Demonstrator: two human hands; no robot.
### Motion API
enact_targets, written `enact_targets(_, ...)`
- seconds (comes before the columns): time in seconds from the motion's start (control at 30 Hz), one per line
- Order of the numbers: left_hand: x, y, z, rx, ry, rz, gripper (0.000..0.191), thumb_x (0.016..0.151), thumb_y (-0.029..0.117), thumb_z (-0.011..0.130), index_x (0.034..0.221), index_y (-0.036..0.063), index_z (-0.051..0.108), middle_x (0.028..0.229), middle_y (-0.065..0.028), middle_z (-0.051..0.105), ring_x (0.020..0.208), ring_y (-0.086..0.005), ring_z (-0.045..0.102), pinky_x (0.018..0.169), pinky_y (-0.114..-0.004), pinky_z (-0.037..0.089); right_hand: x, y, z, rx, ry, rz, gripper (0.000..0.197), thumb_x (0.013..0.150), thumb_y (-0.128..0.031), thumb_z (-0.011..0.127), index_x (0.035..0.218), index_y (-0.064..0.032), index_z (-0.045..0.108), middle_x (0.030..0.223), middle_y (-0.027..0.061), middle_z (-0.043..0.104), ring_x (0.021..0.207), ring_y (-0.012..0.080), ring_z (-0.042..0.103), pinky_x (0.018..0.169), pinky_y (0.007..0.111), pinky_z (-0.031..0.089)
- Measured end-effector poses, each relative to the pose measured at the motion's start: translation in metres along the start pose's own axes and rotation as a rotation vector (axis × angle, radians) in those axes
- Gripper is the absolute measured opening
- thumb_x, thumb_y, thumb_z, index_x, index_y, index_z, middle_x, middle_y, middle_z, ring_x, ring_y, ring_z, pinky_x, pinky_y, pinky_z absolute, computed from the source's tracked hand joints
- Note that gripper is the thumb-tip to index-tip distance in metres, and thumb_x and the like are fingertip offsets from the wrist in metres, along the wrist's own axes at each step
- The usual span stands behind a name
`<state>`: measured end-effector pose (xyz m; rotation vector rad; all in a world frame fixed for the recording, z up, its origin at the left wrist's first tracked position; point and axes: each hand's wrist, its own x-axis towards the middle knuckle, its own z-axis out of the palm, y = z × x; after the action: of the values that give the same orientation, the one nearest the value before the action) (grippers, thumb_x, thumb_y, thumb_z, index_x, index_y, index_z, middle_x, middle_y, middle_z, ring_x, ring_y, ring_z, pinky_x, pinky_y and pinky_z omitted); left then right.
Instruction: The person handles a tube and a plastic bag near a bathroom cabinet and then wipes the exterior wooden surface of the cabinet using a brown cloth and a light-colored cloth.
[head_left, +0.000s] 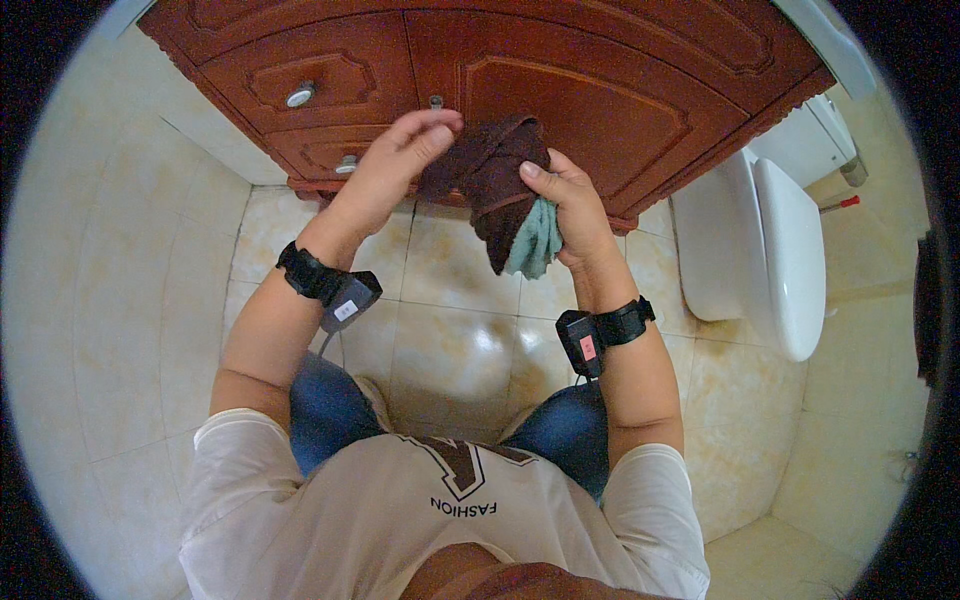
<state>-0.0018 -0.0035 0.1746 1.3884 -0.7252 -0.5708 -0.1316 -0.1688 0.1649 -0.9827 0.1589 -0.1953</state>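
A dark brown cloth (504, 161) hangs bunched in front of a reddish-brown wooden cabinet (570, 97). My right hand (574, 199) grips it at its right side, thumb on top, together with a light green cloth (536, 240) that hangs below. To the left, my left hand (405, 154) is raised near a cabinet door knob (436, 101), thumb and fingers apart. The brown cloth's left part lies close under its fingertips; whether they touch is unclear. Its palm side is partly hidden.
Drawers with round knobs (301, 94) are at the cabinet's left. A white toilet (787, 255) stands to the right, with a red-tipped rod (849, 202) behind it. Tiled floor (450, 345) lies below, and a tiled wall (135, 300) rises on the left.
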Motion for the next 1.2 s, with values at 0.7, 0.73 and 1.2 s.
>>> enact_targets(0.7,-0.001,-0.003,-0.002,0.448,0.070,0.080,0.023,0.089,0.023,0.056,0.098,0.0009,0.056,0.085,-0.0032,0.059,0.080,-0.0110,0.054,0.072,-0.025,0.044,0.008,0.015,-0.011,-0.368,0.035,0.160,0.024,0.082,-0.021,0.065,0.090,0.0013,0.063,0.082,0.0043,0.065,0.070,0.0134,0.059,0.065,0.027,0.047)
enact_targets(0.73,-0.003,-0.006,0.001,0.534,0.036,0.147,0.025,0.086,0.022,0.061,0.097,0.0014,0.056,0.086,-0.0039,0.059,0.081,-0.0109,0.054,0.072,-0.026,0.045,0.008,0.018,-0.007,-0.253,0.041,0.168,0.023,0.083,-0.021,0.064,0.090,0.0008,0.063,0.082,0.0049,0.065,0.069,0.0138,0.060,0.064,0.027,0.048)
enact_targets(1.2,-0.010,0.000,0.007,0.468,-0.204,-0.106,0.025,0.080,0.019,0.067,0.096,0.0030,0.057,0.088,-0.0031,0.058,0.081,-0.0120,0.054,0.072,-0.028,0.046,0.001,0.009,-0.009,-0.247,0.054,0.167,0.032,0.078,-0.017,0.070,0.100,0.0026,0.059,0.087,0.0075,0.064,0.074,0.0156,0.061,0.067,0.028,0.049)
